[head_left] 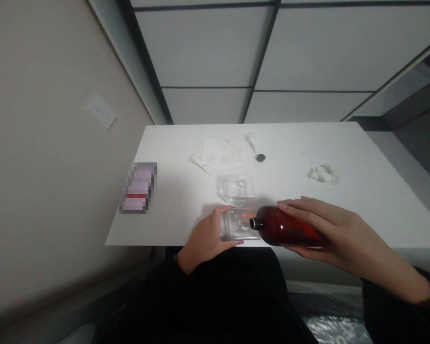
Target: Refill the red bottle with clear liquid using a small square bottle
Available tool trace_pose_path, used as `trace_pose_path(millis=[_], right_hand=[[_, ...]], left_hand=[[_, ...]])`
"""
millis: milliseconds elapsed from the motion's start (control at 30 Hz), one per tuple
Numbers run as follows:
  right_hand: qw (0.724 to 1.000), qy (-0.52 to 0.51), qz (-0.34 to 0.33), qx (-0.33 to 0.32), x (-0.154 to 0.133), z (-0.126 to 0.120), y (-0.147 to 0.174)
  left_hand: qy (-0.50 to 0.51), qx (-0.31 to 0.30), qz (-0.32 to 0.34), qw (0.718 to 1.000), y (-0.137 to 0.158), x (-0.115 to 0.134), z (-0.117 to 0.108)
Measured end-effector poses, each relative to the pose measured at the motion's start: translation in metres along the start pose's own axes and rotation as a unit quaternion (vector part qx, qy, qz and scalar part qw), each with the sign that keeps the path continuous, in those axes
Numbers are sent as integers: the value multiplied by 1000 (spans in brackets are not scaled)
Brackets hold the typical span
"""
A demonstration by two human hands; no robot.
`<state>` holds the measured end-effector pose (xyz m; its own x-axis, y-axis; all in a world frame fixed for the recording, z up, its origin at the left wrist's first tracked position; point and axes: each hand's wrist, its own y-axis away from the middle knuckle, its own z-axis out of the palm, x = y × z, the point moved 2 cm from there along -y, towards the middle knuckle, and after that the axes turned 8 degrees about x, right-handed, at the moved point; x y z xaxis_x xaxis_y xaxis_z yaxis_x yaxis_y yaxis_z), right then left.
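My right hand [326,224] is wrapped round a dark red-brown bottle [279,227], tilted almost level. Its uncapped mouth points left, over a clear plastic container [236,228] near the table's front edge. My left hand [211,234] grips that container by its left end, thumb and fingers on opposite sides. Whether liquid is leaving the bottle I cannot make out. Just behind the container lies a second clear plastic piece [240,186] with a round ring moulded in it. A small dark round cap [260,157] rests farther back on the table.
The white table [179,200] carries a flat white sheet [220,152], two wispy white pieces beside it, and a crumpled clear-white scrap [323,174] at the right. A blurred pinkish box-like object [139,186] lies at the left edge. Walls stand left and behind.
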<state>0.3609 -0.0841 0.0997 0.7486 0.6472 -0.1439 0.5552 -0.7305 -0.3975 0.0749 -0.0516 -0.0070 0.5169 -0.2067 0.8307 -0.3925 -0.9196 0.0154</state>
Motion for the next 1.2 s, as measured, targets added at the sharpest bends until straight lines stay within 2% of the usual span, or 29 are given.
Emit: trace_pose_path(millis=[400, 733, 1200], right_hand=[[1000, -17, 10, -12, 2, -3, 0], [1000, 19, -19, -12, 1, -6, -2], [1000, 3, -2, -14, 4, -4, 1]], left_hand=[[16, 3, 7, 1000, 1, 5, -3], [9, 3, 10, 1000, 0, 4, -1], [8, -1, -5, 1000, 0, 5, -2]])
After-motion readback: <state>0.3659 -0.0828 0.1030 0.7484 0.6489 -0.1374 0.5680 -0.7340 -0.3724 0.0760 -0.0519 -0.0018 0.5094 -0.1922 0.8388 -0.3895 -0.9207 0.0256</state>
